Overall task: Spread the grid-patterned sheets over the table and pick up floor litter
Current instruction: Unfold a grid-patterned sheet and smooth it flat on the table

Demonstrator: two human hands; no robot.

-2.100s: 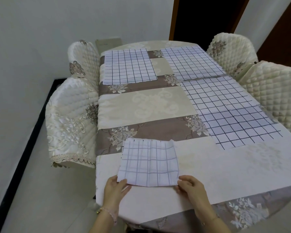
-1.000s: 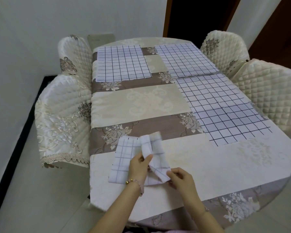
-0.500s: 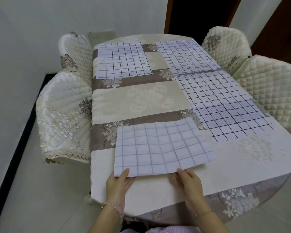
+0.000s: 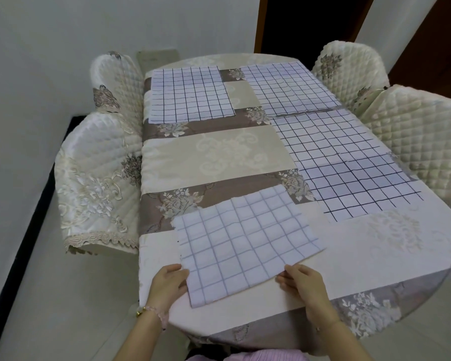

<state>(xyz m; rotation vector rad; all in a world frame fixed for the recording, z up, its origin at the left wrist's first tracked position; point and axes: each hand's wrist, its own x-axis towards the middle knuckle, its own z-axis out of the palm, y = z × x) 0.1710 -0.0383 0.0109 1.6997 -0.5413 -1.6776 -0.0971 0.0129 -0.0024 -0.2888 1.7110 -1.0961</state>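
So we had the pale grid-patterned cloth sheet with faint grey lines (image 4: 248,241) lying low in the middle of the frame, opened out flat but skewed, its far right corner angled toward the upper right. Our left hand (image 4: 167,285) was pinching the near left corner, thumb on top and fingers tucked under the edge. Our right hand (image 4: 303,284) was gripping the near edge further right, fingers curled onto the cloth. Left wrist had a beaded bracelet (image 4: 151,312) with a little gold bit on it.

The oval table (image 4: 375,256) was dressed in a cream and brown floral tablecloth, and three more sheets were already lying flat on it: a white sheet with dark grid lines (image 4: 190,96) in the upper left part of the table, another (image 4: 287,86) at upper right, and a bigger one (image 4: 349,162) running down the right side, touching the one above it. The faint-lined sheet sat just beside that big one, not quite overlapping as far as we could tell.

Quilted cream chairs stood around: two on the left (image 4: 97,178), two on the right (image 4: 417,136).
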